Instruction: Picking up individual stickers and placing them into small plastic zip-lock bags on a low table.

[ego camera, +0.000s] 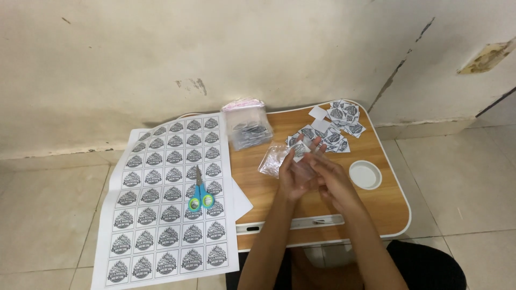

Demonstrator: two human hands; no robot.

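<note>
A small clear plastic bag (301, 161) is held open over a low wooden table (269, 188) between the left hand (293, 177) and right hand (333, 180), fingers closed on it. Cut labels (336, 123) are piled nearby; scissors (200, 194) rest on an uncut sheet (166, 198).

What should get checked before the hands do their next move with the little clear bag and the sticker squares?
1. Clear bag held by the left hand: ok.
2. Cut label between the fingers of the right hand: cannot tell, fingers hide it.
3. Pile of cut labels close to the hands on the table: ok.
4. Scissors lying closed on the printed sheet, away from the hands: ok.
5. Stack of bags resting on the table: ok.
6. White round cup holder free of scraps: ok.
</note>
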